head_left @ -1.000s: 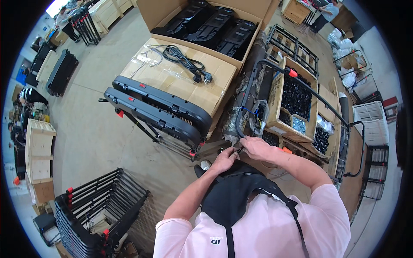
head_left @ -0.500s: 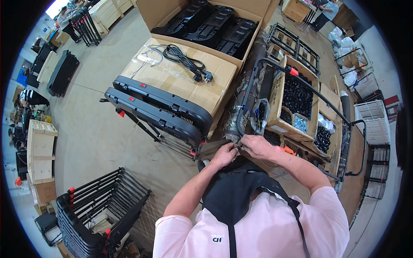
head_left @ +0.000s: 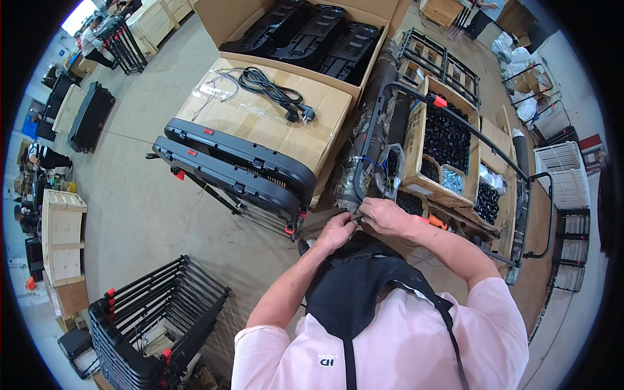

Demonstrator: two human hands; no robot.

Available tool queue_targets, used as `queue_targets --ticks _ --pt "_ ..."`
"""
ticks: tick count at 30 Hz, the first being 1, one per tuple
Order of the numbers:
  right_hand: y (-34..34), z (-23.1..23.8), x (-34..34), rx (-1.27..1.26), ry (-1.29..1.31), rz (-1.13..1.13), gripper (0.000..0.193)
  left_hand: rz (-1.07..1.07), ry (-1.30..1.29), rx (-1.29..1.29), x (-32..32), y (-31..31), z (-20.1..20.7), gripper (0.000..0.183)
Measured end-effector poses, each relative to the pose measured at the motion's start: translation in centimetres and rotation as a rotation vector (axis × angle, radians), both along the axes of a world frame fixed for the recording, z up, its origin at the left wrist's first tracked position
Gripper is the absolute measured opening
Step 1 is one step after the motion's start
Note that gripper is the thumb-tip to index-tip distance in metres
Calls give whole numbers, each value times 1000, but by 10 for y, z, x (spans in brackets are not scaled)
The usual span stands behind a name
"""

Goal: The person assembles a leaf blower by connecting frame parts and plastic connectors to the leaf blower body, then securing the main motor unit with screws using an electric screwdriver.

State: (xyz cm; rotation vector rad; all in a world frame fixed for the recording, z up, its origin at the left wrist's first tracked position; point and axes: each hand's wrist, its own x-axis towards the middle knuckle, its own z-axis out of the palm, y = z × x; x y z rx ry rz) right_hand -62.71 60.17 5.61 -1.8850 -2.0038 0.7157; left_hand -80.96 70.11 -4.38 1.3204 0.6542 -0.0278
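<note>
Left hand [head_left: 335, 229] and right hand [head_left: 383, 216], fingers pinched shut together on a small, indistinct fastener at the near end of the black tubular metal frame [head_left: 364, 153], centre-right; risk: piece slipping, grip being fingertip-only.

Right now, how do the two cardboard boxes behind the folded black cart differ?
The near cardboard box is closed, its flat top carrying a coiled black power cable. The far cardboard box stands open, flaps up, and holds black moulded panels. The near one touches the folded black cart; the far one sits behind it. Both are plain brown cardboard.
</note>
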Motion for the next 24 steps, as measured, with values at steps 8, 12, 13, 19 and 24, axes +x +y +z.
queue_targets --ticks 8,12,13,19,24 --pt "-4 -3 -8 14 -115 -29 15 -32 110 -88 4 6 25 28" --pt "-15 -19 -10 68 -67 -95 17 -52 98 108 4 4 19 29" --pt "-17 -20 -13 80 -51 -110 20 -74 128 132 3 6 16 31" --pt "-82 -44 -32 -272 232 -645 43 -113 143 236 5 5 12 38" --pt "-83 -127 -17 -439 89 -789 68 -170 224 224 -11 3 -16 38"
